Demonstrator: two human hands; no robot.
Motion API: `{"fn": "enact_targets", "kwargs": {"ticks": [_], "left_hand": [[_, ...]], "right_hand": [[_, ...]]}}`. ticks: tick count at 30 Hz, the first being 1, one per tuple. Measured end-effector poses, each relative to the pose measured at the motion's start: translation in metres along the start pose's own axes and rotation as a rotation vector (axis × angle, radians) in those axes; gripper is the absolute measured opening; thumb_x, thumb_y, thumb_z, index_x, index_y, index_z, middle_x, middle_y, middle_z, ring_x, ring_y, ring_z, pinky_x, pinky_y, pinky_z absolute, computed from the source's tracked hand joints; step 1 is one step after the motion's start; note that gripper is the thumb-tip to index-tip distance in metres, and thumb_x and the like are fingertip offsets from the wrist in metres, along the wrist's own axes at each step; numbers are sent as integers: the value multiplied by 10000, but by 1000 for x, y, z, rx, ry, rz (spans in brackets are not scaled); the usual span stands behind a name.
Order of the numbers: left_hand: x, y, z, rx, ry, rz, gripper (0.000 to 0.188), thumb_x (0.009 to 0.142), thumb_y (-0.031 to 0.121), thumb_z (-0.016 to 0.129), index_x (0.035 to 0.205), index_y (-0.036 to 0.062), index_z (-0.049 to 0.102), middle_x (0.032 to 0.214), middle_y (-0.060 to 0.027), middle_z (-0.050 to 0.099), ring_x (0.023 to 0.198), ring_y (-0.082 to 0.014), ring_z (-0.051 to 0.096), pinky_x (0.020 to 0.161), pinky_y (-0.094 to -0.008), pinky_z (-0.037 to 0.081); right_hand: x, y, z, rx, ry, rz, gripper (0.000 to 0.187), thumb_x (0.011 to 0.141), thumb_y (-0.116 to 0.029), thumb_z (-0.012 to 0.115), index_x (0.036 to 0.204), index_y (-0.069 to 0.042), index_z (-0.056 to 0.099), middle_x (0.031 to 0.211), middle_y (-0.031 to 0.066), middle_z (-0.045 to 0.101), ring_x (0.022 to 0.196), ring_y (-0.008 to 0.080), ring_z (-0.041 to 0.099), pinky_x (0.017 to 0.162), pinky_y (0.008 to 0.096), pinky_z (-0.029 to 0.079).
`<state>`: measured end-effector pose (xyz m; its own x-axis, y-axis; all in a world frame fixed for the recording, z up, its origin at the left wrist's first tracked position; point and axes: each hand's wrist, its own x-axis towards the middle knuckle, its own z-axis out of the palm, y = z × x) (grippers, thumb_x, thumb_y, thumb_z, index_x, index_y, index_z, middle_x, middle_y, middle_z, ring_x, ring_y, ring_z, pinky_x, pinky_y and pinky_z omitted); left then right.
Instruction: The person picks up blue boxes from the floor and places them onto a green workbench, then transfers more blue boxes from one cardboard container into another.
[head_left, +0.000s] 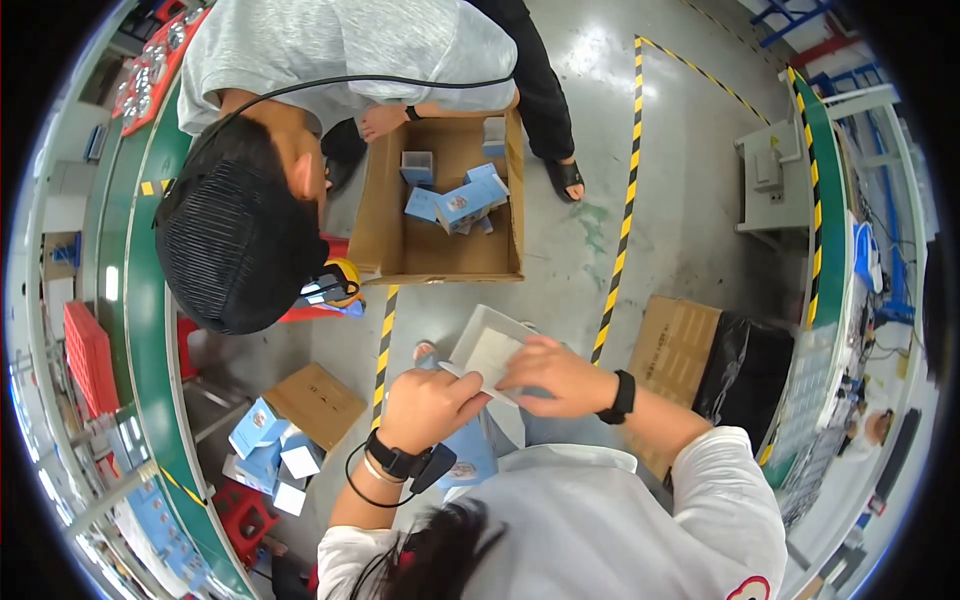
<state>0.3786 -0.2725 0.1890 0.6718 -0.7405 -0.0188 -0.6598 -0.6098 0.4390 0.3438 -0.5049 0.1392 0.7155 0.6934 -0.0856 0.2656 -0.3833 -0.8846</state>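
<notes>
Grey floor (600, 120); left hand (432, 405), right hand (558, 376) apparently pinching tray (487, 348).

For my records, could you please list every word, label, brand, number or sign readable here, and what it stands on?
Nothing is legible; I can quote no text.
Brown box by the black bag: dark print, too blurred.
Blue boxes in the open carton: print too small.
Shirt patch, lower edge: cut off, unreadable.
Held white box: no print seen inside.
</notes>
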Motion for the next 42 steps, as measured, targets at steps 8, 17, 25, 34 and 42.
{"fn": "enact_targets", "kwargs": {"ticks": [8,17,25,34,42], "left_hand": [[6,45,-9,-12,109,-251,259,685,265,738,840,121,588,581,-51,544,514,-243,566,484,-339,444],[-41,68,-22,-124,233,-718,255,709,132,723,865,11,562,737,-162,580,688,-347,572,615,-349,454],[0,20,17,-325,611,-809,153,798,83,642,824,8,511,729,-91,517,658,-162,490,628,-285,417],[137,-109,207,-330,1052,-1291,287,833,195,625,946,-25,479,910,-256,585,870,-429,567,755,-436,453],[95,31,264,-679,-207,-375,273,843,298,573,988,67,585,952,-136,628,914,-292,594,794,-387,466]], "right_hand": [[-18,5,-9,-360,275,-113,153,690,-76,612,842,-83,610,733,54,545,794,229,570,1029,515,305],[106,186,-16,-697,495,-74,250,768,-195,606,913,9,602,885,163,612,921,342,572,975,432,384],[-52,230,60,18,178,400,267,869,-296,487,928,-55,588,907,172,610,889,386,551,741,457,448],[-254,248,100,-78,60,1003,250,827,-246,503,921,-55,636,948,186,635,931,374,580,813,433,468],[-220,251,93,2,213,1046,254,823,-250,518,935,-59,643,946,173,646,941,345,598,808,401,473]]}}
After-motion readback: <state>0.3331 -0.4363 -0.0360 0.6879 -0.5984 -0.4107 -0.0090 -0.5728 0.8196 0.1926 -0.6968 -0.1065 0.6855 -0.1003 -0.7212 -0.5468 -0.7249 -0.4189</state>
